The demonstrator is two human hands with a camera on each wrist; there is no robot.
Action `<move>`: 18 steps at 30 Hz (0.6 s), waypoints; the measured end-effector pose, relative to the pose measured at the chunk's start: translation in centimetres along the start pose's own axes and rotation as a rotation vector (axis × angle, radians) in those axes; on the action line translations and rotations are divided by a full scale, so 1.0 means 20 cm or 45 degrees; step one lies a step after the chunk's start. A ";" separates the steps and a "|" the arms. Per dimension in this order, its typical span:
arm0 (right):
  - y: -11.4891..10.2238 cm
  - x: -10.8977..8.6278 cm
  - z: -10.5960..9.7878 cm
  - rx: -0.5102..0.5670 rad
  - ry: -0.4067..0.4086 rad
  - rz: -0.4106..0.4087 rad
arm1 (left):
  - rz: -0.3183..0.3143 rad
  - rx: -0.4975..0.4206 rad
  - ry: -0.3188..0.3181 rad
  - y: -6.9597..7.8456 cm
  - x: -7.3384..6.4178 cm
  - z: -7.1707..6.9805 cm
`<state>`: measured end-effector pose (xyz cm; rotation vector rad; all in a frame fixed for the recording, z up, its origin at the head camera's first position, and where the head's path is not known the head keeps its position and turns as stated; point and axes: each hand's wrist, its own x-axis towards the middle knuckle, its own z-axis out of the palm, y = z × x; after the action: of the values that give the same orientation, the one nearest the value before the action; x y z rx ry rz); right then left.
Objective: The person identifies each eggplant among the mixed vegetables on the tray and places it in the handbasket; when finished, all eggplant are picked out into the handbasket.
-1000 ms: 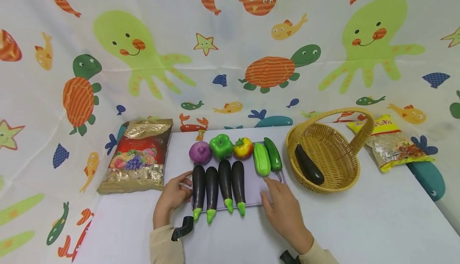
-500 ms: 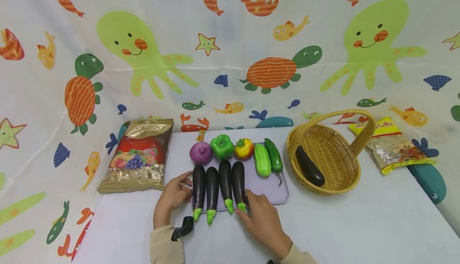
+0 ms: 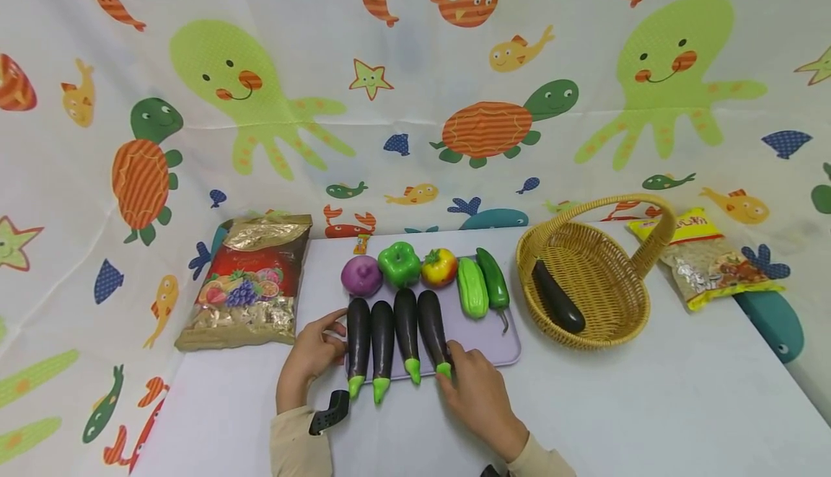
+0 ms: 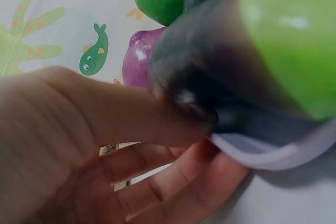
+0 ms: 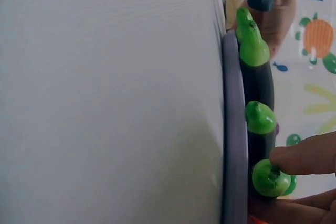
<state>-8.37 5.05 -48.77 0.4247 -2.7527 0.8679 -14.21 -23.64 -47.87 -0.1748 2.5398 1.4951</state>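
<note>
Several dark eggplants with green stem ends lie side by side on a pale purple tray. My right hand pinches the rightmost eggplant near its green end, thumb on one side and fingers on the other; the right wrist view shows its green cap between them. At the tray's left edge, my left hand holds the rim, its thumb inside by the leftmost eggplant and its fingers outside. A purple onion, green bell pepper, red-yellow fruit or vegetable, light green cucumber-like vegetable and green chili lie behind.
A wicker basket with an arched handle stands right of the tray, with one eggplant inside. A red-gold bag lies on the left, a yellow-topped bag far right. A small orange packet is behind the onion.
My right hand has moved left from beside the light green vegetable to the rightmost eggplant. That eggplant's green end has swung slightly right. My left hand has stayed at the tray's edge.
</note>
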 end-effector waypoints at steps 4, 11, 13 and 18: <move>0.02 0.00 -0.04 0.059 0.008 0.028 | -0.002 -0.008 0.001 0.00 0.00 0.00; 0.07 0.00 -0.10 0.179 0.126 -0.012 | -0.017 -0.024 0.004 -0.01 0.01 0.00; 0.09 0.00 -0.11 0.248 0.160 -0.005 | -0.019 -0.030 0.005 -0.01 0.01 0.00; 0.12 -0.01 -0.12 0.587 0.124 0.163 | -0.019 -0.025 -0.005 0.00 0.01 0.00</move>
<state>-8.74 8.37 -48.07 0.2720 -2.4987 1.5201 -14.36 -23.68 -47.95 -0.1933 2.5159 1.5134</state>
